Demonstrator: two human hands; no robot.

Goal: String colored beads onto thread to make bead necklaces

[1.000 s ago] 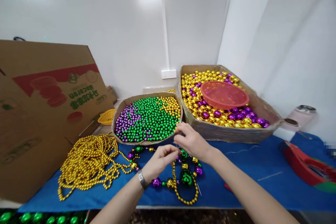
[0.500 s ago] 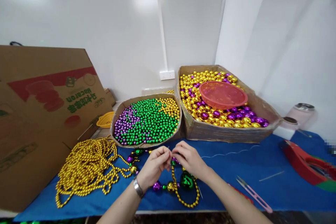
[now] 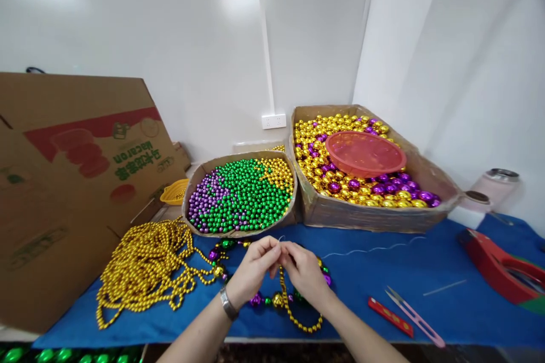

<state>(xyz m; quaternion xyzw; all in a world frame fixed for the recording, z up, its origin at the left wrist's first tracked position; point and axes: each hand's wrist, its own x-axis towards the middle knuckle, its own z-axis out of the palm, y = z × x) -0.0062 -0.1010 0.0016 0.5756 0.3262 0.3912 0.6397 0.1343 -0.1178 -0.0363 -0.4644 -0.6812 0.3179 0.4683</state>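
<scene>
The step in hand looks like fine thread work: the left hand (image 3: 255,266) and the right hand (image 3: 305,275) meet over the blue cloth (image 3: 353,278), thumbs and forefingers drawn tightly together, seemingly pinching a fine thread (image 3: 281,237) between them. A small curl of it arcs up just beyond the touching fingertips — the rest is hidden, so I cannot tell whether a knot is formed. Judging from this, the next move calls for a firm pinch in one hand and a small, careful pull or tuck with the other. The multicolored bead strand (image 3: 277,299) lies on the cloth under and around the hands, partly covered by them, while a gold bead loop (image 3: 303,328) runs from just below the fingertips toward the near edge; whether the fingers grip it is unclear. To the right, near the forearm, lie a red packet (image 3: 390,316) and pink-handled snips (image 3: 416,317); a wavy white thread (image 3: 374,249) stretches farther back.
</scene>
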